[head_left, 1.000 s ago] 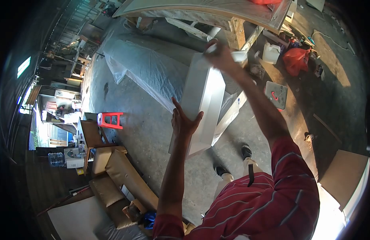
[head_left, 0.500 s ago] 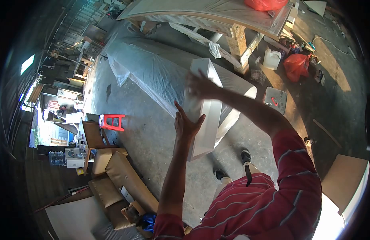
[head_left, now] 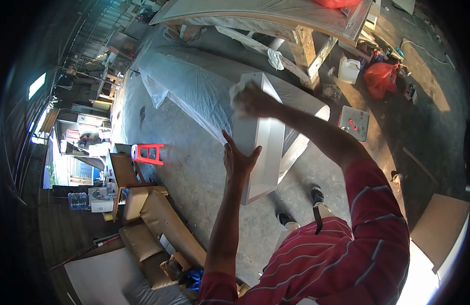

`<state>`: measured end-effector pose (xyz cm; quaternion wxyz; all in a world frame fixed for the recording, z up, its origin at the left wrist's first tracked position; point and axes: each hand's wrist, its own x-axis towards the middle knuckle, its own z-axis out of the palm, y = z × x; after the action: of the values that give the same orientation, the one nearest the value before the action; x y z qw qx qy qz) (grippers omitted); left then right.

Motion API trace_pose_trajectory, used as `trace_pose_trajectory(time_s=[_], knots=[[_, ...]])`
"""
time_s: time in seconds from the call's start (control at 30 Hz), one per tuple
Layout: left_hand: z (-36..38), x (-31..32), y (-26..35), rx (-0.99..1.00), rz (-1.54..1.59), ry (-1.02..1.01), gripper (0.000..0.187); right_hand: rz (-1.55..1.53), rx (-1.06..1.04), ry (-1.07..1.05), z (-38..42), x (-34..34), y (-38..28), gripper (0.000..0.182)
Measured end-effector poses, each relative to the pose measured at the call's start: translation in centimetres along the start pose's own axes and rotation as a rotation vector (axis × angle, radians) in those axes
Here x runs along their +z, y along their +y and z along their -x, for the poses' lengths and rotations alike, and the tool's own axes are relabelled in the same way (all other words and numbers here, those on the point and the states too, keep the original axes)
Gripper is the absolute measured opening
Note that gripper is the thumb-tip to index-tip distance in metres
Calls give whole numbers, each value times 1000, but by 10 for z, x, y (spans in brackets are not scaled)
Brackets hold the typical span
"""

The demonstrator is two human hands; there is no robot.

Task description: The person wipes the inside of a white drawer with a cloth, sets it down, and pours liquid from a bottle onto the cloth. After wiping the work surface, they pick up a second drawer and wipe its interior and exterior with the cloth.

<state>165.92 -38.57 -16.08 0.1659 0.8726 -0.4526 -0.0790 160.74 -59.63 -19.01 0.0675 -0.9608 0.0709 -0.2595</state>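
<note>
A long white box-like piece, open on one side, lies raised and slanted in front of me. My left hand spans its left face, with the thumb at the near edge and the fingers stretched along the far edge. My right hand is closed at the upper end of the same piece. Under its fingers is a pale, cloth-like wad, blurred and partly covered by the hand. Clear plastic sheeting covers a long form beneath and behind the white piece.
A wooden-legged table stands at the top. To the right are a white jug, a red bag and a square stool top. A red stool and a tan sofa stand left.
My right hand has shifted slightly up on the white piece, and the pale wad under it shows more clearly. My left hand stays in place. The view has turned a little.
</note>
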Motion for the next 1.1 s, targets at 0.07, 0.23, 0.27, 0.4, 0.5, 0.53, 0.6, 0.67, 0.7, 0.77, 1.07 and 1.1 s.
trace_pose_trajectory(time_s=[0.07,0.23,0.27,0.4,0.5,0.53,0.6,0.67,0.7,0.77,1.07,1.1], knots=[[0,1,1,42,7,21,121,123,256,275,-13,7,43,31],[-3,4,5,37,-29,24,119,-153,191,186,1,31,16,44],[-5,4,4,31,-36,31,118,-174,82,231,13,44,0,45],[-1,1,0,44,-22,-9,120,-71,-238,251,38,6,-49,48],[-8,-1,-1,74,-18,12,117,-141,127,257,11,21,7,54],[-10,-6,-3,144,77,-32,117,8,181,289,8,21,20,54],[4,-19,-13,188,168,-96,116,15,242,209,8,16,32,54],[22,-37,-24,367,-19,-31,118,9,289,215,9,19,36,49],[38,-39,-36,334,-95,-49,122,3,297,213,10,20,36,49],[61,-35,-43,317,-48,-125,124,9,275,230,12,22,32,45],[88,-12,-66,291,194,-105,127,4,228,164,14,14,-52,38],[87,-9,-66,258,211,-78,127,-4,156,219,25,18,-75,39]])
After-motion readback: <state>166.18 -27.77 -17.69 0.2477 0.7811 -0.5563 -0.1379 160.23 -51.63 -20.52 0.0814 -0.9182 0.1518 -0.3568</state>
